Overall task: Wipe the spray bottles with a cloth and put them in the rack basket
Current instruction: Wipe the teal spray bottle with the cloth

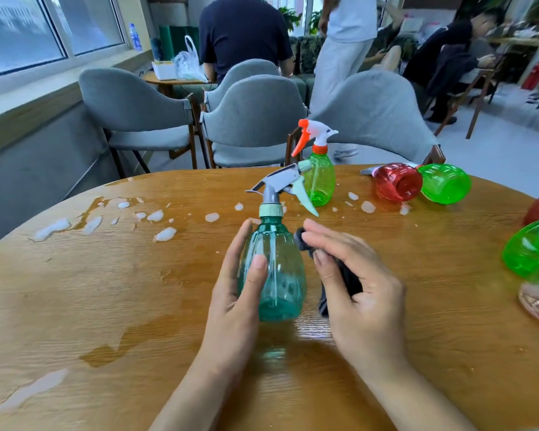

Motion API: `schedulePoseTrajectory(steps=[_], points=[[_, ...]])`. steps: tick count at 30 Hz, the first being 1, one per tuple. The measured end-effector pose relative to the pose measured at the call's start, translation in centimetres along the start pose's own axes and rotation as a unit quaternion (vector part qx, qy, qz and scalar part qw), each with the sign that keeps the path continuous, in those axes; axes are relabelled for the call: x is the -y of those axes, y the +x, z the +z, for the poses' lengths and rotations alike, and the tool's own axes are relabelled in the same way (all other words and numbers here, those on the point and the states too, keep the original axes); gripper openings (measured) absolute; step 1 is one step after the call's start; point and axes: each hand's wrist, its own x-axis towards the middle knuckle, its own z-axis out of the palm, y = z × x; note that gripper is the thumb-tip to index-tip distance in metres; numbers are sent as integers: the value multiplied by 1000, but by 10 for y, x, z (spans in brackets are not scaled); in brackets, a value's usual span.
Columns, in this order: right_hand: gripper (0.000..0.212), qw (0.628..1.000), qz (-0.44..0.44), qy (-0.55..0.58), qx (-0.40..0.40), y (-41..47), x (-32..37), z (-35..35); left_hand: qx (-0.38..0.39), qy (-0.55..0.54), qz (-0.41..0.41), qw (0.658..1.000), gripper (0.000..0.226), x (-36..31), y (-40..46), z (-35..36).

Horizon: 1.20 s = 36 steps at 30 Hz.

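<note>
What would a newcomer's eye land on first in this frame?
The upright teal spray bottle at table centre, gripped by the left hand, with the right hand holding a dark cloth beside it. Then the white puddles spattered across the wooden table.

Grey chairs [252, 119] ring the wet wooden table [106, 290]; people sit beyond.
</note>
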Motion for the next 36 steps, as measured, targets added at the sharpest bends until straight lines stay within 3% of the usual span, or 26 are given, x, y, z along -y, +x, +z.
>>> schedulePoseTrajectory(steps=[2,5,10,14,17,19,21,25,33,36], points=[[25,994,-71,-79,2,7,0,-1,21,30,26,999,46,1,-3,3],[28,984,-106,-135,46,7,-4,2,38,59,47,996,46,1,-7,9],[32,973,-147,-92,156,-13,-5,9,-40,-58,-27,997,45,-5,0,-1],[23,960,-152,-33,231,-21,-6,10,-83,-68,-37,994,42,-10,7,-12],[20,983,-101,9,156,-11,1,3,-66,-47,-20,997,46,-8,9,-15],[20,993,-103,-18,62,1,5,0,-29,-25,6,999,45,-6,7,-11],[22,992,-107,-63,19,10,3,1,9,7,23,1000,43,-4,1,-4],[30,986,-105,-119,48,4,-8,11,20,40,29,999,44,1,-2,0],[28,966,-182,-56,176,-27,-8,18,-52,-46,-24,997,41,-9,11,-17],[22,967,-151,-3,207,-28,-5,17,-51,-43,-32,997,46,-11,18,-25]])
